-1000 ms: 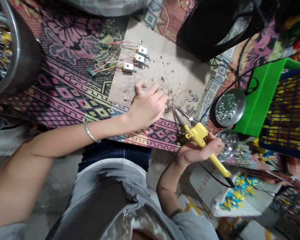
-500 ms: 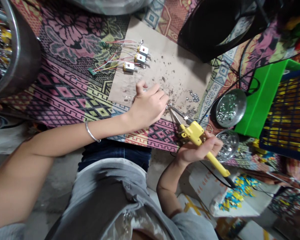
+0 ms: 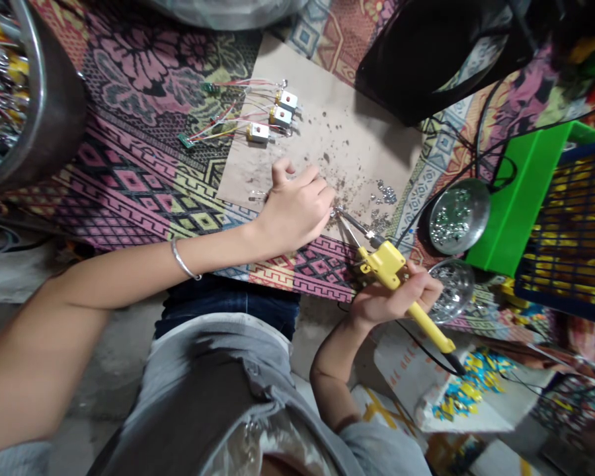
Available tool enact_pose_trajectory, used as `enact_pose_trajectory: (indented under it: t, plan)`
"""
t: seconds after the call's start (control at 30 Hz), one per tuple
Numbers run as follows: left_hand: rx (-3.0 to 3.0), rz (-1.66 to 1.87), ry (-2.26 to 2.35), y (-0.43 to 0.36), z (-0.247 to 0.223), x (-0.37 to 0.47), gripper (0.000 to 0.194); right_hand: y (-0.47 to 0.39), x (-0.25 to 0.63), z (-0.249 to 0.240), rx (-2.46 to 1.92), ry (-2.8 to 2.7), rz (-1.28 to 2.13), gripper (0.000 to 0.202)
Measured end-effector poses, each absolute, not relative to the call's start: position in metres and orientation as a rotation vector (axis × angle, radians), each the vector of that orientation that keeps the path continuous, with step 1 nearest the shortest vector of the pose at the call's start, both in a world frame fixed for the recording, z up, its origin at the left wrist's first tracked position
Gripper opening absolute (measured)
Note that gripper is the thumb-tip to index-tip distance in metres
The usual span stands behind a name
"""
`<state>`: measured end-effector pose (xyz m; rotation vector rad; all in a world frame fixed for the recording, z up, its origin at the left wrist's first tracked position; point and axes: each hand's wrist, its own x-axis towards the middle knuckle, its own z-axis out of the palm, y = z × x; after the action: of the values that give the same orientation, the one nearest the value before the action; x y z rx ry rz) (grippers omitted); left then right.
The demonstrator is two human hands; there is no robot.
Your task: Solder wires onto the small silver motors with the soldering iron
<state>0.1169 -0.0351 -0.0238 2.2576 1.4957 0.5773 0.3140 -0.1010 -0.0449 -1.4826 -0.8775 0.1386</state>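
My right hand (image 3: 396, 294) is wrapped round the yellow soldering iron (image 3: 389, 264), a gun type with a thin solder feed tube beside its tip. That tip touches a tiny shiny metal part (image 3: 334, 212) at the fingertips of my left hand (image 3: 297, 208). The left fingers are bent and pressed together over the brown cardboard sheet (image 3: 377, 139); what lies inside them is mostly hidden. Beyond the left hand lie several small motors (image 3: 280, 116) with thin wires leading to little green circuit boards (image 3: 186, 139). Small metal bits (image 3: 387, 194) are piled on the sheet's right side.
At the left stands a metal pot (image 3: 54, 112) full of wired parts. Two bowls of small parts, one a metal bowl (image 3: 459, 215), sit right, by a green box (image 3: 510, 198) and a blue basket (image 3: 570, 231). A black container (image 3: 391, 73) stands behind. Cables cross the patterned cloth.
Both hands and the soldering iron keep almost the same place, the tip still at the small metal part. The whole view has shifted very slightly.
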Motion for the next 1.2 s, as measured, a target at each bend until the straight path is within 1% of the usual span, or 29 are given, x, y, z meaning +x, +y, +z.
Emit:
enact_pose_trajectory:
  t: [0.17, 0.5, 0.7, 0.9, 1.2]
  plan:
    - [2.258, 0.547, 1.49, -0.0343, -0.0231, 0.1167, 0.021, -0.1012, 0.3144, -0.0441, -1.545, -0.851, 0.125, 0.027]
    - [2.28, 0.573, 1.488, -0.0347, -0.023, 0.1171, 0.02, -0.1004, 0.3134, -0.0446, -1.523, -0.877, 0.115, 0.03]
    - [2.244, 0.544, 1.476, -0.034, -0.0212, 0.1161, 0.021, -0.1003, 0.3138, -0.0441, -1.52, -0.816, 0.11, 0.026]
    - [2.219, 0.6, 1.45, -0.0337, -0.023, 0.1157, 0.022, -0.0994, 0.3141, -0.0433, -1.455, -0.792, 0.124, 0.024]
    - [2.165, 0.627, 1.444, -0.0334, -0.0236, 0.1157, 0.019, -0.0993, 0.3127, -0.0416, -1.503, -0.765, 0.119, 0.024]
